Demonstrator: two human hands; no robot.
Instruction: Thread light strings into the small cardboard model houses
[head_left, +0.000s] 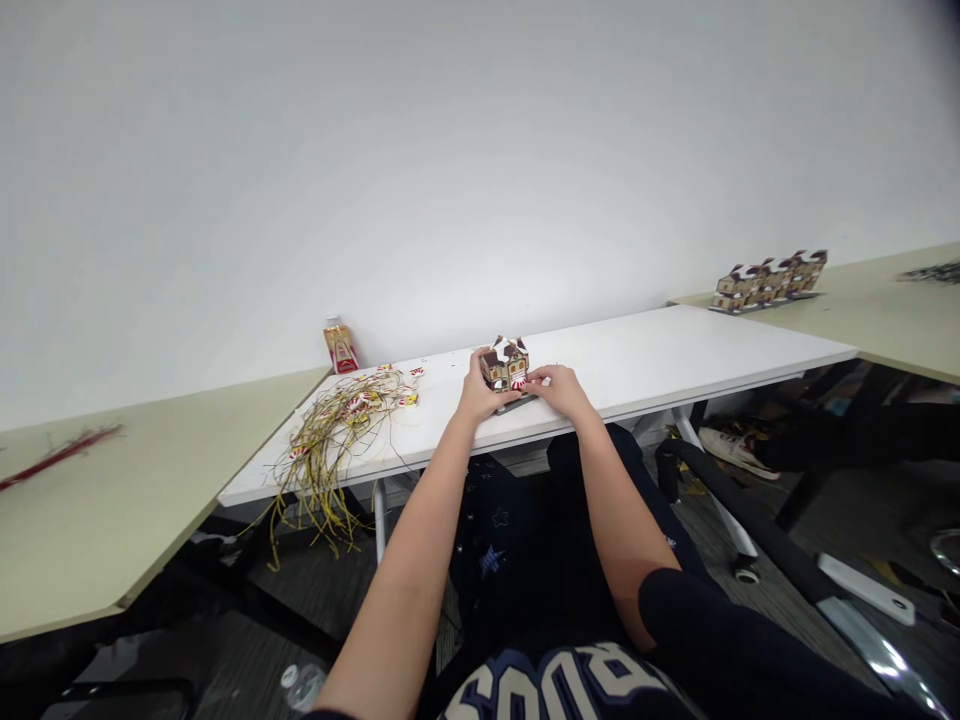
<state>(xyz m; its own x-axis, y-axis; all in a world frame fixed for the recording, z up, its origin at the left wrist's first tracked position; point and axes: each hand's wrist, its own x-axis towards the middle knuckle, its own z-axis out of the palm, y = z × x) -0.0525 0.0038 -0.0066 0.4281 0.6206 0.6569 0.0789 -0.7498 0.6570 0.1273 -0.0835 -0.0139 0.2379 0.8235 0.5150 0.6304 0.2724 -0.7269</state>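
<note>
Head view: small paper house (pixel 505 364) on white surface (pixel 660 360), near front edge. Left hand (pixel 478 392) fingers clasped round house's left side. Right hand (pixel 559 388) fingers together at base, right side. Tangle of yellow strings (pixel 330 440) lies left; bottle (pixel 340 346) stands behind by wall.

You're in what looks like an office workroom: plain white wall (pixel 480 150), white desk (pixel 675 360), beige side tables (pixel 90 500), a chair armrest (pixel 720 490).
</note>
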